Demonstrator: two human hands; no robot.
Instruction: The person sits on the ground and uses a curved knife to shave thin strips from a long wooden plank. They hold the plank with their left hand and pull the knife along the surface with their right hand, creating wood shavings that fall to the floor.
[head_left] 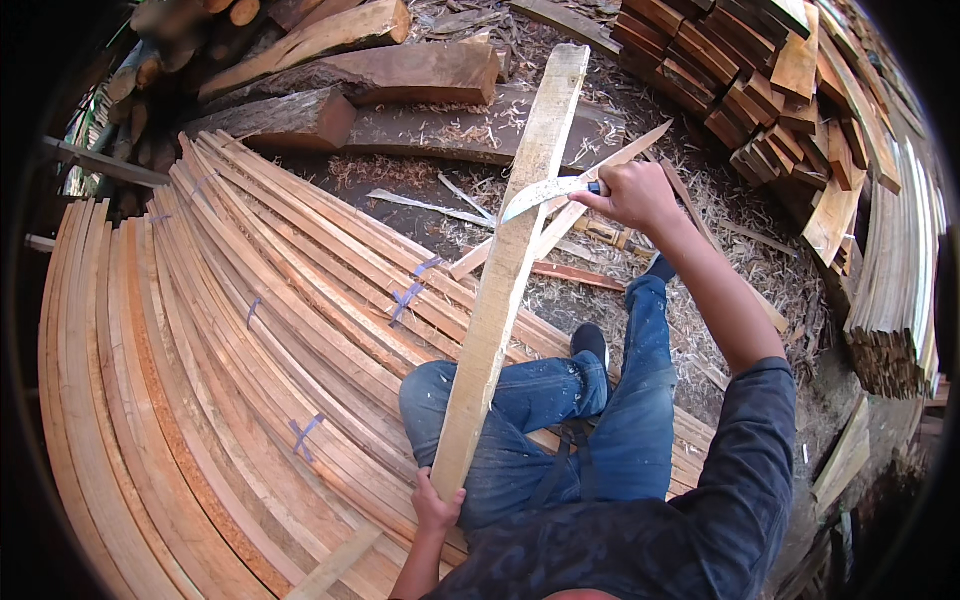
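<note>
A long, pale wooden plank (478, 360) slants across my thigh, its far end raised over the ground. Around its near end my left hand (436, 506) is closed, fingers wrapped on the edge. My right hand (637, 194) grips the dark handle of a curved knife (550, 190). The shiny blade reaches left across the plank's upper part, its tip by the plank's left edge. Whether the cutting edge bites into the wood I cannot tell.
Bundled wooden strips (270, 330), tied with purple bands, spread beneath me and to the left. Thick timber beams (420, 75) lie at the far side. Stacked boards (740, 80) and pale slats (895, 270) stand right. Shavings (740, 215) and scraps cover the ground.
</note>
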